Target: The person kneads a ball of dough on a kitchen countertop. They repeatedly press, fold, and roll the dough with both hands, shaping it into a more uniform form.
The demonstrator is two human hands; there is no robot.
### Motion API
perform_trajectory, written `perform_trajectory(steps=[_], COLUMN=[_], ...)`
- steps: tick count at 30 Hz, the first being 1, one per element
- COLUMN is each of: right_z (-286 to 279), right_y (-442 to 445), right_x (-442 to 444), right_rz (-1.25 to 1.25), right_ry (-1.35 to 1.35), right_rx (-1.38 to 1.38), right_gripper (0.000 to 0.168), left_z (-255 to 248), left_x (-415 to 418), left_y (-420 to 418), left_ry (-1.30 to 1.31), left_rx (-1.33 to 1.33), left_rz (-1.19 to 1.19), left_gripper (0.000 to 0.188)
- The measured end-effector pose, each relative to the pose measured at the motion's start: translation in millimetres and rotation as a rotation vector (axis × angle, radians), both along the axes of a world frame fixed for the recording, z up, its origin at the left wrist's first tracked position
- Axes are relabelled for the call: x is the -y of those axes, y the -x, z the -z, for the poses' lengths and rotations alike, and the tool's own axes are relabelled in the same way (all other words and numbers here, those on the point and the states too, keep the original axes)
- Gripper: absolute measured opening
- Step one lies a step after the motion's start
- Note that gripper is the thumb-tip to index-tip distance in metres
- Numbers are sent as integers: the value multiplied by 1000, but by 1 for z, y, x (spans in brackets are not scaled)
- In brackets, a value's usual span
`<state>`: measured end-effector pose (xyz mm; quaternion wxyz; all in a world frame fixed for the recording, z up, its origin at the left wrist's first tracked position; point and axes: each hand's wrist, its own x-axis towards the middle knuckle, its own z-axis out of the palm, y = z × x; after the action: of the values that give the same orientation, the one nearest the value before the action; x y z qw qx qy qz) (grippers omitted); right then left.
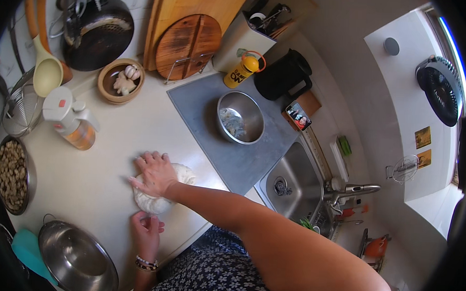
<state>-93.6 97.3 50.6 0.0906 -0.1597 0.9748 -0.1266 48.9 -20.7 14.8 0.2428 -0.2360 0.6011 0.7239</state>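
Note:
A lump of pale dough lies on the cream countertop. Across its top presses my right hand, palm down with the fingers spread apart. My left hand, with beaded bracelets at the wrist, rests by the near edge of the dough, its fingers curled; whether it pinches any dough is hidden. Behind the dough, on a grey mat, stands a steel bowl with some residue inside.
An empty steel bowl and a teal scraper sit at the lower left, below a bowl of brown chunks. An oil dispenser and a garlic bowl stand farther back. Right are the kettle, phone and sink.

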Motion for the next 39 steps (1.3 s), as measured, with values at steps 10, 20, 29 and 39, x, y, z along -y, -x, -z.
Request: perform_trajectory(steps=[10, 20, 29, 39], right_z=[14, -12, 7, 18], right_y=[54, -26, -85, 1], right_x=[18, -34, -33, 10], right_rz=[148, -39, -238, -192], right_ry=[224, 394, 107, -36], right_rx=[184, -39, -158, -108], right_gripper=[62, 60, 55, 49], left_z=[-4, -5, -13, -18], left_x=[-27, -37, 31, 16], left_y=[67, -10, -40, 52], left_ry=[-424, 371, 751, 434], left_rx=[44, -442, -545, -592], left_rz=[-336, 51, 188, -60], left_gripper=[54, 86, 65, 45])
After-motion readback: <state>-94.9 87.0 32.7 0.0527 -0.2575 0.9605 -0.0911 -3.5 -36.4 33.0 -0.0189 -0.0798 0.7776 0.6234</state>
